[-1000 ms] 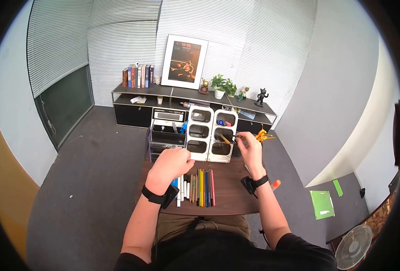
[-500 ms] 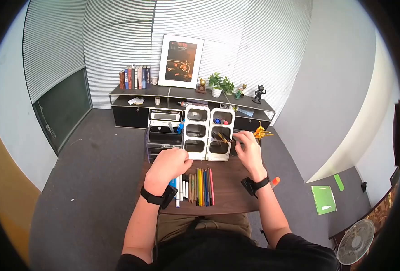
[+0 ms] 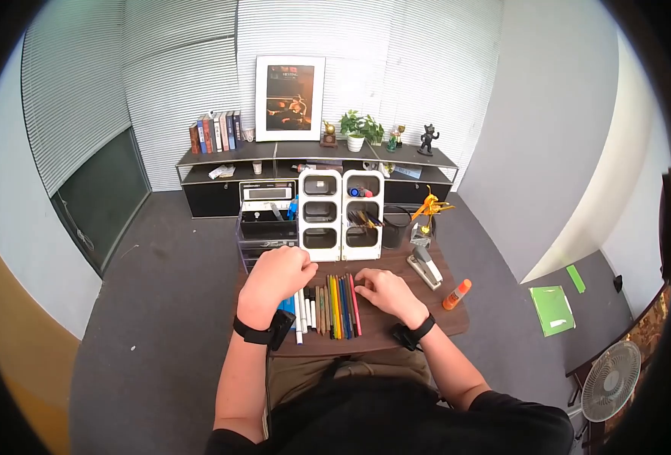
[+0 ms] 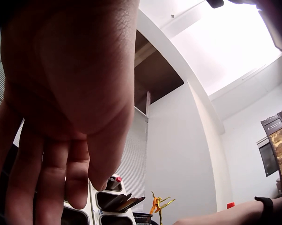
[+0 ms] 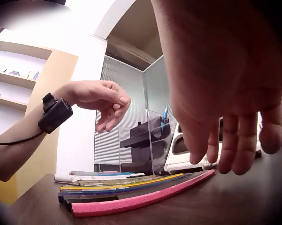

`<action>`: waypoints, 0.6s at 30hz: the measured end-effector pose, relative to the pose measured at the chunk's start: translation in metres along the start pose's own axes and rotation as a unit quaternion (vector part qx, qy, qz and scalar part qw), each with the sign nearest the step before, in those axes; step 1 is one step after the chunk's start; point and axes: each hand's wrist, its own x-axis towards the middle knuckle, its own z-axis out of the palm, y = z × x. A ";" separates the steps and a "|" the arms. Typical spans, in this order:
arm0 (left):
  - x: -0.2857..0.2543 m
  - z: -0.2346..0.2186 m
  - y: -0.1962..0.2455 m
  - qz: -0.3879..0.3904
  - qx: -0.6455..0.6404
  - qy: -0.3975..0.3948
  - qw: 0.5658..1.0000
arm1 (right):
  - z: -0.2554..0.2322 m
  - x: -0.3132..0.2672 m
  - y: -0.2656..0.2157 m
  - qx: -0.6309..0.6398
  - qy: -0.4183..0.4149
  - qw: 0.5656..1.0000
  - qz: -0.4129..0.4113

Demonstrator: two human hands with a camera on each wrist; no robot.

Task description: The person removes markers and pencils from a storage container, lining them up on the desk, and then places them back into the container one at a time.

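My right hand (image 3: pixel 387 293) is low over the table, fingertips right beside a pink pencil (image 3: pixel 356 305) that ends a row of pencils and pens. In the right wrist view its fingers hang relaxed, with nothing between them. Yellow pencils (image 3: pixel 335 307), brown pencils (image 3: pixel 322 312) and white markers (image 3: pixel 302 315) lie side by side in this row. Above the markers hovers my left hand (image 3: pixel 276 274), empty, its fingers loosely bent in the left wrist view. Behind stands a white organizer (image 3: pixel 341 220) in two columns; dark pencils (image 3: pixel 364 218) lean in its middle right compartment, and markers (image 3: pixel 360 192) fill the top right one.
A clear-sided drawer unit (image 3: pixel 263 239) adjoins the organizer on the left. To its right stand a black mesh cup (image 3: pixel 394 235) and a golden figurine (image 3: pixel 429 208). A stapler (image 3: pixel 425 267) and an orange glue stick (image 3: pixel 457 294) are on the table's right side.
My right hand has let go of a dark, thin pencil at the organizer's middle right compartment and come down beside the pink pencil. The left hand has stayed over the markers.
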 end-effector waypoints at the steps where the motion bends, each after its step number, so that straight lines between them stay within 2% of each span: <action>1: 0.000 -0.002 0.001 -0.010 -0.009 -0.006 1.000 | 0.003 -0.002 0.001 0.002 -0.011 1.000 0.003; 5: 0.001 0.004 -0.006 -0.003 -0.013 -0.010 1.000 | 0.008 -0.007 0.008 -0.021 -0.014 1.000 -0.004; 7: 0.002 0.003 -0.005 -0.001 -0.008 -0.013 1.000 | 0.010 -0.007 0.007 -0.029 0.029 0.999 -0.031; 11: 0.001 0.002 -0.006 -0.001 -0.006 -0.009 1.000 | 0.000 -0.002 -0.006 0.002 0.047 0.998 -0.047; 15: 0.000 0.003 -0.007 0.005 -0.005 0.002 1.000 | -0.034 0.017 -0.027 0.020 0.279 0.959 -0.048; 18: 0.002 0.001 -0.006 -0.008 -0.009 -0.006 1.000 | -0.056 0.038 -0.021 -0.015 0.319 0.947 -0.032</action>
